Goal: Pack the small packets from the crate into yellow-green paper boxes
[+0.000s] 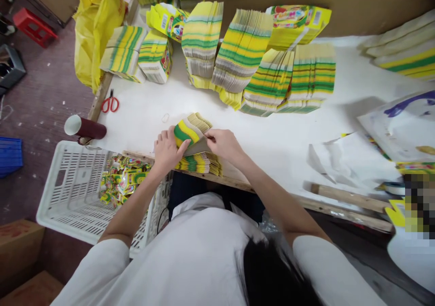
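A small bundle of flattened cartons (189, 131), printed in yellow and green bands with plain buff edges, is held over the near edge of the white table (272, 133). It is tilted and fanned, its far end spread into a fringe of card edges. It is gripped on its left by the left hand (166, 152) and pinched on its right by the right hand (224, 143). A lower stack (199, 163) of like cartons is seen lying flat just beneath.

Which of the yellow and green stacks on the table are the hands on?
The small stack at the near edge of the table, between the left hand and right hand; the bigger stacks lie untouched along the far side.
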`<action>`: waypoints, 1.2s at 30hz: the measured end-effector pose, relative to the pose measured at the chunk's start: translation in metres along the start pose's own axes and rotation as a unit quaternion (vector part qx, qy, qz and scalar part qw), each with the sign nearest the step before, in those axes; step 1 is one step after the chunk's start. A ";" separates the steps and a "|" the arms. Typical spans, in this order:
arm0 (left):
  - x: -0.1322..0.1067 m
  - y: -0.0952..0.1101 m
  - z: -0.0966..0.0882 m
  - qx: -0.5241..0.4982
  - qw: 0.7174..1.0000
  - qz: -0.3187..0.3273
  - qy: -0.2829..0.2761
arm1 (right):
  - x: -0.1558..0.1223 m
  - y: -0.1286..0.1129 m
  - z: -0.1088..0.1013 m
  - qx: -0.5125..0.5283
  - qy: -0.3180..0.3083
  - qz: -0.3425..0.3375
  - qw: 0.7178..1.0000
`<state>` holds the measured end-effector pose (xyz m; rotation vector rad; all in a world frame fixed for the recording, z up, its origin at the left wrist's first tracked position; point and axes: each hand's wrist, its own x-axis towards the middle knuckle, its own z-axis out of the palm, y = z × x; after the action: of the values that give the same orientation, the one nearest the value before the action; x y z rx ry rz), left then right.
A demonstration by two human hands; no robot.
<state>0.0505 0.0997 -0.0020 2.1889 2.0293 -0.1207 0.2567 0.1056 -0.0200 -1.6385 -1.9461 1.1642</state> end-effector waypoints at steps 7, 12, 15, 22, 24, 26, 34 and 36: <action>0.000 -0.001 0.003 0.009 1.000 0.001 0.006 | -0.016 0.011 -0.023 0.030 -0.230 -0.117 0.966; -0.001 0.000 0.004 0.015 1.000 0.000 0.014 | -0.009 0.013 -0.013 -0.005 0.048 -0.071 0.996; -0.001 0.000 0.004 0.016 1.000 0.000 0.010 | -0.006 0.017 -0.003 -0.095 0.078 -0.078 0.989; -0.002 0.000 0.005 0.010 1.000 -0.001 0.019 | 0.001 0.015 0.007 -0.158 0.098 -0.111 0.976; -0.001 0.000 0.005 0.011 1.000 -0.002 0.017 | 0.008 0.010 0.010 -0.157 0.094 -0.086 0.979; -0.001 0.000 0.005 0.012 1.000 0.002 0.015 | 0.014 0.007 0.014 -0.148 0.099 -0.049 0.983; -0.001 -0.002 0.004 0.025 0.999 0.040 0.008 | 0.013 -0.020 0.041 -0.082 0.059 0.053 0.993; 0.000 -0.003 0.005 0.025 0.999 0.041 0.009 | 0.011 -0.028 0.045 -0.061 0.043 0.056 0.996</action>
<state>0.0477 0.0988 -0.0067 2.3074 1.9640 -0.1435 0.2036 0.0995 -0.0286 -1.8505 -1.9282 1.0138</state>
